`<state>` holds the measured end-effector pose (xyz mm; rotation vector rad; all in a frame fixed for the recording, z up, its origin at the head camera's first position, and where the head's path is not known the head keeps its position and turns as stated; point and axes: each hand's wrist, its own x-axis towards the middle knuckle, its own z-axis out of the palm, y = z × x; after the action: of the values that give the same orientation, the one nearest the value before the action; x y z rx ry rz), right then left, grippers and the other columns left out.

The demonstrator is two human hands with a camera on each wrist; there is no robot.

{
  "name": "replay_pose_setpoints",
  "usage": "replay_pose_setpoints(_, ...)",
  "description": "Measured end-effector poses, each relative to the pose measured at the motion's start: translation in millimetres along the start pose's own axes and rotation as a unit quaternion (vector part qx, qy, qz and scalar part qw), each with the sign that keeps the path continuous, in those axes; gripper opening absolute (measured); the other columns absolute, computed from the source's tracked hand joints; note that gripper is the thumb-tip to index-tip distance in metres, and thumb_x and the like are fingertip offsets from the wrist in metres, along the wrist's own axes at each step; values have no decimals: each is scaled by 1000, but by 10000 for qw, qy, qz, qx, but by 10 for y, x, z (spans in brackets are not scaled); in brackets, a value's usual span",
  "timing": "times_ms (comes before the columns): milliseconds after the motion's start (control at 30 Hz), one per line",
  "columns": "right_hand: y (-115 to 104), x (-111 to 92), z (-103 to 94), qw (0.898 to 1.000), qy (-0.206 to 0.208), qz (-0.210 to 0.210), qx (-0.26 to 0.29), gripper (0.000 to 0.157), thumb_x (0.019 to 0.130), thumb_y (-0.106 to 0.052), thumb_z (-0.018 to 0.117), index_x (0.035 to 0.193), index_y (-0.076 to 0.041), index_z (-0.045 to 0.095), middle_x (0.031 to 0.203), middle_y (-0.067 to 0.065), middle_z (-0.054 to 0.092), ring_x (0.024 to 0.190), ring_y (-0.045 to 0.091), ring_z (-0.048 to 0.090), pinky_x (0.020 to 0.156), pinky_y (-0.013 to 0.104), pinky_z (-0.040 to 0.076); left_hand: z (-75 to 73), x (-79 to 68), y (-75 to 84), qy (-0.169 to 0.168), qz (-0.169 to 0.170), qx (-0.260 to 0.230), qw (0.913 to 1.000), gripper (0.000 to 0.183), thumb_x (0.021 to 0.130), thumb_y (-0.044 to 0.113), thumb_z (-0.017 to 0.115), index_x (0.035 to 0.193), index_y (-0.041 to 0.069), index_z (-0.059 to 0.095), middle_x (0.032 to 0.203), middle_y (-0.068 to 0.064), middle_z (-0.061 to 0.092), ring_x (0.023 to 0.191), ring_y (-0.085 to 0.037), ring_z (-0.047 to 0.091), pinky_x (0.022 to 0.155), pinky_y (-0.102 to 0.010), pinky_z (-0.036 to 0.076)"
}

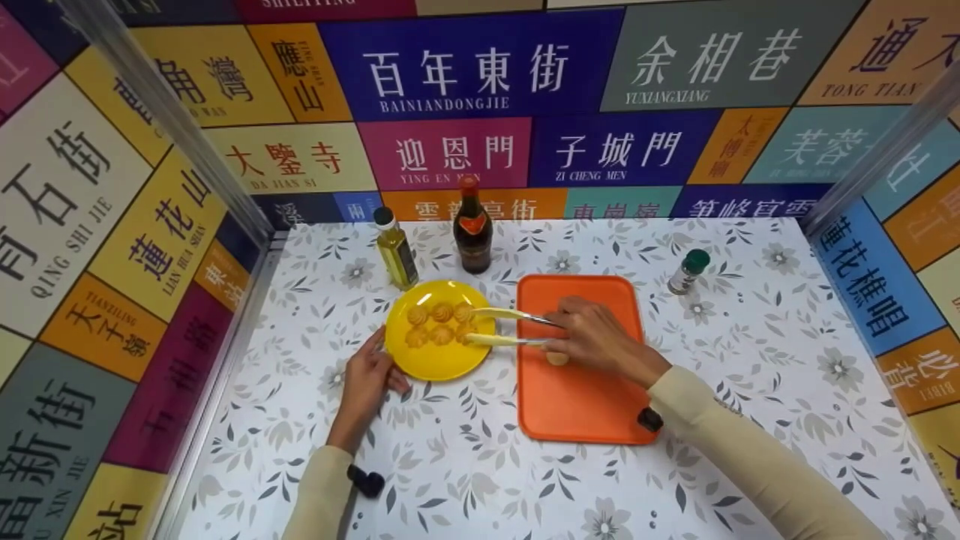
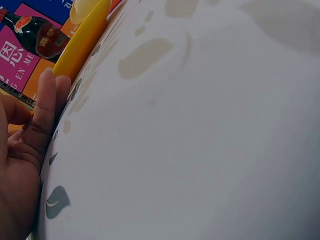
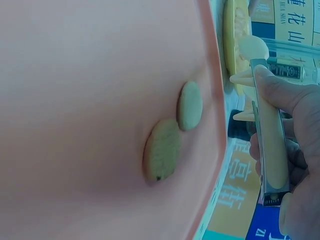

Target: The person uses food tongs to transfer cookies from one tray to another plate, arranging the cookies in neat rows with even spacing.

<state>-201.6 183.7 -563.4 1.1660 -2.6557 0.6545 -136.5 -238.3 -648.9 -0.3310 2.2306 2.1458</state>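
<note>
Beige sleeves (image 1: pixel 772 457) sit nearest the lens; right hand (image 1: pixel 600 337) grips the tongs (image 3: pixel 272 142), fingers curled round the handle; tips stand apart over the right-hand end of the piped cookies (image 1: pixel 441 312) on the yellow plate (image 1: pixel 442 367); can't tell whether anything is pinched between them. Left hand (image 1: pixel 367 375) is at the plate's left rim, fingers extended and touching, not clenched.

Risks, my read: tips lie by two neighbouring cookies, so a careless squeeze could catch both or slip off; too much force could crack one; a sideways push could skid the plate, since the left hand's contact looks light; oil bottle (image 1: pixel 397 255) is just behind the plate, so a shove that way could knock it; right arm passes over the orange tray (image 1: pixel 555 409), so a low wrist could brush what lies there.

Count: six cookies on the plate, two rows of three; two biscuits (image 3: pixel 190 106) on the tray, touching or nearly so; one plate, one tray, one pair of tongs; two bottles, oil plus dark bottle (image 1: pixel 474 240); one green-capped shaker (image 1: pixel 686 274), right of the tray.
</note>
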Motion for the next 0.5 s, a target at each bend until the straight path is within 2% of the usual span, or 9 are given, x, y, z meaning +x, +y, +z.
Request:
replay_pose_setpoints(167,52,-74,-38,9998,157,45,136,41,90,-32,94,116,-2,82,87,9,62,75,21,52,62,32,44,-4,9,-1,23,-80,48,10000,61,111,3,48,170,16,44,80,-27,72,62,-33,74,58,-40,67)
replay_pose_setpoints(333,83,-159,-86,9989,85,389,234,40,93,-31,91,117,-2,82,91,11,64,77,20,53,64,32,46,-10,10,-4,26,-36,79,10000,60,111,3,49,170,15,45,79,-26,72,61,-33,74,58,-40,67)
replay_pose_setpoints(500,98,-248,-125,9972,56,723,160,47,88,-35,95,118,-2,81,95,9,63,80,21,54,66,34,50,-9,8,-12,34,-49,49,10000,60,111,4,48,170,15,45,79,-26,72,61,-32,74,58,-40,67)
